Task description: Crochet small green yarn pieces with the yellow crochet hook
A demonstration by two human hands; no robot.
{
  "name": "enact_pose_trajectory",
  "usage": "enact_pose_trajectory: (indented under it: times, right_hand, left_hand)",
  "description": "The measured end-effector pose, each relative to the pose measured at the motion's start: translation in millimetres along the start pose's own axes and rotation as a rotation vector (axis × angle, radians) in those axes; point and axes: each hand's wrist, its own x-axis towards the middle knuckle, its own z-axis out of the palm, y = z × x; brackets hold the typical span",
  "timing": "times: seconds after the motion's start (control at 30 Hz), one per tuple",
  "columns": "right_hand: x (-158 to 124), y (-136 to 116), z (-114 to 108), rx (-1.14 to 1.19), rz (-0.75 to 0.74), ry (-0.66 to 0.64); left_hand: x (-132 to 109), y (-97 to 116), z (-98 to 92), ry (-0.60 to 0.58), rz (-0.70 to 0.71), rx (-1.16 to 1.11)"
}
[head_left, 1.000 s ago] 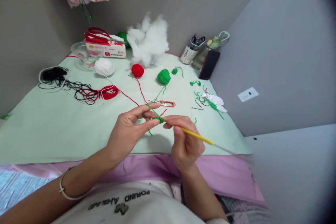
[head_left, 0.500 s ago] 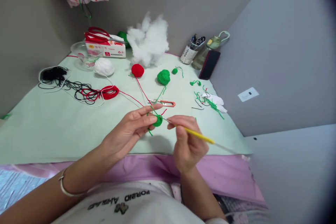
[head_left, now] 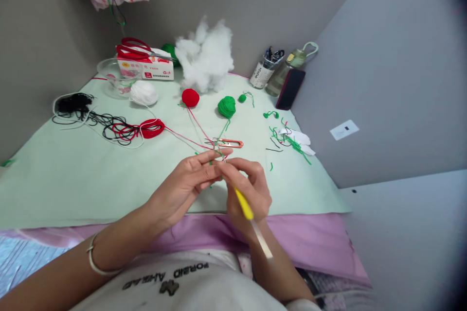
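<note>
The green yarn work (head_left: 221,154) is up at the fingertips, just above the near part of the pale green tabletop (head_left: 91,180), though from here the fingers hide most of it. The left hand (head_left: 182,180) pinches it between thumb and fingers, a green strand crossing the raised forefinger; the right hand (head_left: 250,189) closes round the yellow-handled crochet hook (head_left: 243,204), its metal tip in at the yarn and its far end blurred. I'd call the piece unfinished, with the hook in it and strand apparently attached, but I can't count its stitches or say how much is left. Orange thread snips (head_left: 233,143) lie just beyond the fingers, and behind them sits a green yarn ball (head_left: 226,107). Red strands lead toward the hands from a red yarn ball (head_left: 190,97) and a red skein (head_left: 152,128); whether they join the work, I can't tell. Over to the right, a small green ball (head_left: 242,98) with a loose tail and a knotted green piece (head_left: 270,115) look made already, near a scatter of yarn clippings (head_left: 301,148). The white stuffing (head_left: 206,58) stands heaped at the back, apparently unused as yet.
</note>
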Motion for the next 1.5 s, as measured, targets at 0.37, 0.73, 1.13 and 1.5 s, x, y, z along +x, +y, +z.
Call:
enact_pose_trajectory:
  times: [0.37, 0.73, 1.13, 1.5]
  right_hand:
    - [15, 1, -2, 0.446, 0.482, 0.024]
    - [19, 4, -10, 0.621, 0.515, 0.025]
    - [11, -8, -14, 0.065, -0.038, -0.098]
    - [-1, -3, -6, -0.159, -0.234, -0.070]
  left_hand:
    - [-2, 6, 1.3, 0.006, 0.080, 0.085]
    - [-5, 11, 1.8, 0.040, 0.125, 0.184]
    - [-10, 5, 3.3, 0.219, 0.341, 0.481]
    - [-13, -3, 0.7, 0.276, 0.586, 0.648]
